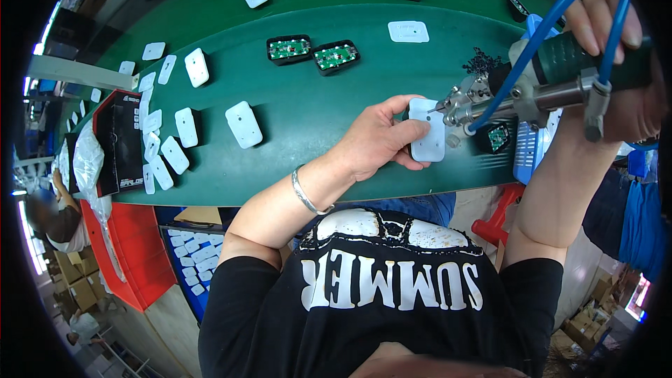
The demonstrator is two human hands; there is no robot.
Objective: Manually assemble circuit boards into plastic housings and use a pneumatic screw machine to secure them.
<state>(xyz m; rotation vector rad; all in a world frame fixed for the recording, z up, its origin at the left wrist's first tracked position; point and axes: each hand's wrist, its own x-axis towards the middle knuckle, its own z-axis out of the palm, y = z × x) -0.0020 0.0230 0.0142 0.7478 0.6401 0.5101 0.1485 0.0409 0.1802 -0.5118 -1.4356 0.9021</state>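
Note:
My left hand (pixel 385 136) grips a small case with a white cover (pixel 429 141), its thumb lying across the cover. Small holes show in that cover. The tip of an automatic screw-feeding screwdriver (pixel 560 94) meets or hovers just over its upper part; I cannot tell which. My right hand (pixel 635 108) is closed round the driver's dark green body at the far right, partly hidden and dim. Fingers (pixel 602 17) also show above the driver, behind a blue hose (pixel 542 35); whose they are is unclear. Beneath the driver sits an open black case with a green circuit board (pixel 497 138).
Two open black cases with circuit boards (pixel 289 49) stand mid-table. White-covered cases (pixel 243 124) and loose white covers (pixel 408 31) lie on the green table (pixel 315 161). A blue basket (pixel 526 154) is at right, a red bin (pixel 133 252) at left. Another person (pixel 59 213) is far left.

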